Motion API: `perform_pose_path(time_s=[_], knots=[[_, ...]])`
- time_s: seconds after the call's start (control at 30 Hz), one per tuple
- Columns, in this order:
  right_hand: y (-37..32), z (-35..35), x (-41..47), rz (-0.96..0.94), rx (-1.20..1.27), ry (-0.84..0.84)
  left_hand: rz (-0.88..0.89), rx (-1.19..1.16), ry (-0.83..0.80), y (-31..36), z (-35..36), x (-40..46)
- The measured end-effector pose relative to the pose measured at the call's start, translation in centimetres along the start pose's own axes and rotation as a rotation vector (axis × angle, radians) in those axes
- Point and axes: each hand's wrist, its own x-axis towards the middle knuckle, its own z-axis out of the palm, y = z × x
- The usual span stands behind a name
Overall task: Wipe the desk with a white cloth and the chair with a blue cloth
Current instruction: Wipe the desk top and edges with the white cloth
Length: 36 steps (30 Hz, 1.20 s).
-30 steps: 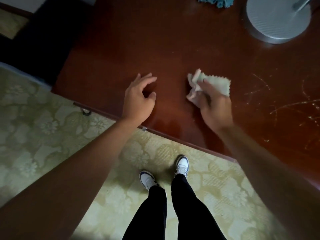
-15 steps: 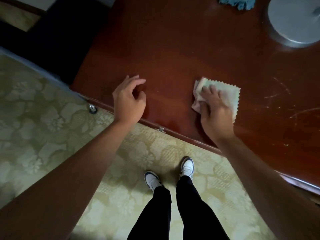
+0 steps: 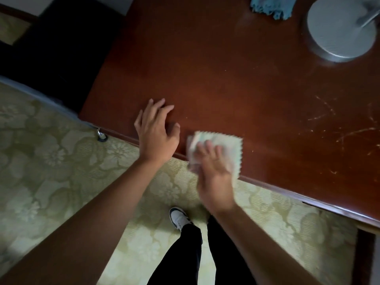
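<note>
The dark red-brown wooden desk fills the upper right of the head view. My right hand presses a white cloth with zigzag edges flat against the desk's front edge; part of the cloth hangs over that edge. My left hand rests beside it on the desk near the edge, fingers spread and holding nothing. A blue cloth lies bunched at the far side of the desk. No chair is in view.
A round grey lamp base stands on the desk at the far right. Pale scratches mark the wood on the right. A floral green carpet lies below, with my legs and a white shoe. A dark gap sits left of the desk.
My right hand has dragged the white cloth toward me, from the desk's middle to its front edge. The left hand stayed on the desk near the edge.
</note>
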Motion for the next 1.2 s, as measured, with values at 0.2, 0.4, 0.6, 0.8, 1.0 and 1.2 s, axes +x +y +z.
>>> perform_pose_path(time_s=[0.2,0.4,0.6,0.8,1.0,1.2], knots=[[4.4,-3.5,5.5,-0.027,0.047,-0.030,-0.021,-0.083,-0.030,-0.2,-0.5,-0.1],[1.7,-1.0,14.7,0.068,-0.058,-0.035,-0.091,-0.262,-0.029,-0.4,-1.8,0.3],[-1.8,-0.2,1.9,-0.335,0.041,-0.311,-0.064,-0.286,-0.022,-2.0,-3.3,0.7],[-0.4,-0.6,8.7,-0.105,0.141,-0.104,0.008,-0.114,-0.064,-2.1,-2.3,0.3],[-1.5,1.5,7.3,-0.092,-0.096,-0.191,0.046,-0.063,-0.053,-2.1,-2.3,0.2],[0.1,-0.6,5.3,-0.291,0.031,-0.229,0.020,-0.001,-0.085,-1.3,-2.3,0.1]])
